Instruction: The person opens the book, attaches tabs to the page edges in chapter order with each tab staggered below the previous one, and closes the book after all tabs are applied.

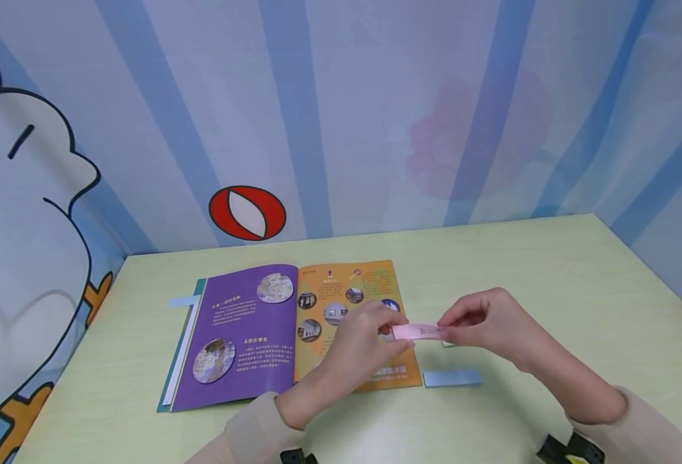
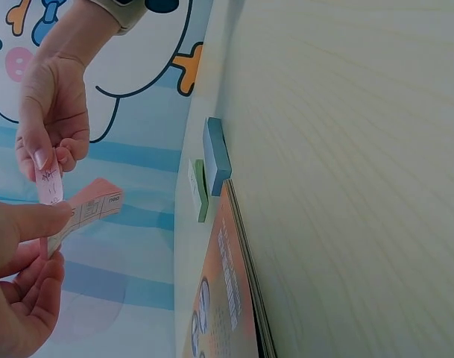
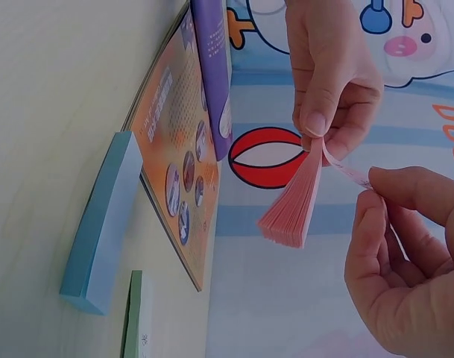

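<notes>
"Two hands on my feed. In the head view the left hand (image 1: 366,341) and the right hand (image 1: 494,325) meet over the worktop (image 1: 555,277), a pink slip (image 1: 418,332) stretched level between them. The open book (image 1: 259,335) lies to the left, with a blue pad (image 1: 452,379) just beside its right page. I'd call the step peeling one slip."

"And from the left wrist?"

"There I see the left hand pinching a pink pad (image 2: 98,207), its printed face showing, while the right hand grips the slip's written end between thumb and fingers. A green pad (image 2: 199,192) sits on the worktop near the blue one."

"Is the slip loose?"

"In the right wrist view the pad's sheets fan out from under the left thumb, and the slip runs from there across to the right fingertips. The thumb covers its far end, so I can't tell; my guess is that it's attached."

"So what does the next move call for?"

"As I judge it, a firm left pinch on the pad and a gentle right pull, so I get one slip off without tearing it or dragging a second along."
</notes>
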`<state>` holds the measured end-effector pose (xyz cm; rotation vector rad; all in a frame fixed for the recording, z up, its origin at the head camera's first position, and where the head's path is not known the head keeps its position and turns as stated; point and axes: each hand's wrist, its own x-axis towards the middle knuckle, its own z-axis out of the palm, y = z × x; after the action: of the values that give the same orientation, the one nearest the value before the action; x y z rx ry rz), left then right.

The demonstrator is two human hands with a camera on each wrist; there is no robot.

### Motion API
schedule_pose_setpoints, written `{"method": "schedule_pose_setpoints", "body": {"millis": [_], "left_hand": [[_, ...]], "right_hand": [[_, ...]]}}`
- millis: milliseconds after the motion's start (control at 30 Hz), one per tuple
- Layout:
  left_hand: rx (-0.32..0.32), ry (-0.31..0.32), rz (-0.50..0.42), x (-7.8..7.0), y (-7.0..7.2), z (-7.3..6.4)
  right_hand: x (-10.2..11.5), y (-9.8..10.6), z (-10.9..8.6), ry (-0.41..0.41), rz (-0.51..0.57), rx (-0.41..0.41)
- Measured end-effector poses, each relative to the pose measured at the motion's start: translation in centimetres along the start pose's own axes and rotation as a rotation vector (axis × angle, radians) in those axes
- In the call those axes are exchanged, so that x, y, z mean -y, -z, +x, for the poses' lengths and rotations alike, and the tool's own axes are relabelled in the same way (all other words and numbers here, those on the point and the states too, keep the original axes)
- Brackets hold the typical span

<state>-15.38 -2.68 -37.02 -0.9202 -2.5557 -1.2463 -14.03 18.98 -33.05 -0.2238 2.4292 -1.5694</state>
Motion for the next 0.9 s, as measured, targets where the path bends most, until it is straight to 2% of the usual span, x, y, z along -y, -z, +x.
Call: {"method": "schedule_pose_setpoints", "body": {"millis": [267,567,900], "left_hand": [[-0.01,-0.015,-0.003,0.2,0.0,-0.1],[-0.029,-0.03,-0.008,0.4,-0.1,-0.1],[-0.018,0.008,-0.014,0.5,0.0,-0.2]], "right_hand": [[0.2,-0.3,-0.4,0.06,-0.062,-0.014],[1.2,-1.1,-1.3,0.207,-0.213,-0.028],[1.4,-1.6,-1.6,0.31,-0.282,-0.007]]}}
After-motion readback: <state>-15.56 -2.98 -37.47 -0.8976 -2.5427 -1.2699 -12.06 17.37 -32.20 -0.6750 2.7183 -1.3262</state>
